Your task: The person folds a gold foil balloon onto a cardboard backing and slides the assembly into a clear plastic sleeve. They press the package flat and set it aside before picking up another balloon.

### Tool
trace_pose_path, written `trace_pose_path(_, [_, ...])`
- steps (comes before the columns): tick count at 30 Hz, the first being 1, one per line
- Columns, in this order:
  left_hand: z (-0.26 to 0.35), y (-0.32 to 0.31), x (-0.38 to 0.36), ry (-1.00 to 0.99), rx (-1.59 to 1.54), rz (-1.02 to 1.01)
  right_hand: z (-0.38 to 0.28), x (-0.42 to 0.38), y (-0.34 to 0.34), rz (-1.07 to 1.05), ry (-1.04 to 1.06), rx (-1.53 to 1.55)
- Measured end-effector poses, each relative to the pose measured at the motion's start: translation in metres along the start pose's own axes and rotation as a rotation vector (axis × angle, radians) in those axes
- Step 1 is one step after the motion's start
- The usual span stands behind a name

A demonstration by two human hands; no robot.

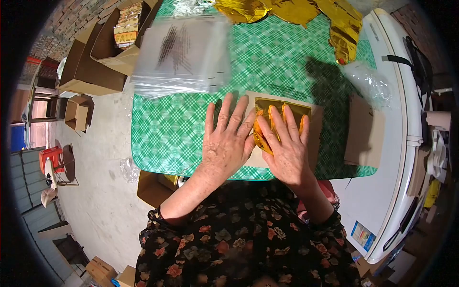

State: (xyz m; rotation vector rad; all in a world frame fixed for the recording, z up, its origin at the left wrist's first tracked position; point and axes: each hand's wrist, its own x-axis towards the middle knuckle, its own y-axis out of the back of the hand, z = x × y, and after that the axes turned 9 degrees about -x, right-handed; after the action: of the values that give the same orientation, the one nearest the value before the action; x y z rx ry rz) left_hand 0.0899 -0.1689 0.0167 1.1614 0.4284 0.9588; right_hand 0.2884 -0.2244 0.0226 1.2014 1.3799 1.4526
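On the green checked tablecloth (167,138), near the front edge, lies a beige board (313,153) with a shiny gold sheet (299,109) on it. My right hand (287,143) rests on the gold sheet with its fingers spread, and orange-gold material shows around the fingertips. My left hand (227,136) lies flat with fingers apart, its thumb side by the board's left part and near the right hand. Nothing shows in its grasp. Both palms face down, so what lies under them is hidden.
A stack of clear plastic bags (181,57) sits at the back left of the table. Gold foil (296,12) lies along the back edge. Brown card sheets (363,134) and crumpled clear plastic (370,83) are at the right, beside a white appliance (382,191). Cardboard boxes (88,69) stand left.
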Motion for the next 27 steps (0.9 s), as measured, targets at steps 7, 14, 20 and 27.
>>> trace_pose_path(7, [0.001,0.001,-0.001,0.015,-0.019,0.01,0.002,0.0,0.006,-0.028,0.005,0.063])
trace_pose_path(14, [0.009,-0.003,0.002,0.014,0.044,0.079,0.003,0.0,0.005,-0.019,0.022,0.072])
trace_pose_path(20, [0.014,-0.005,0.005,0.033,0.045,0.079,0.003,0.001,0.006,-0.013,0.023,0.064])
trace_pose_path(27, [0.011,-0.004,0.006,0.029,-0.03,0.078,0.005,0.001,0.008,-0.014,0.04,0.047])
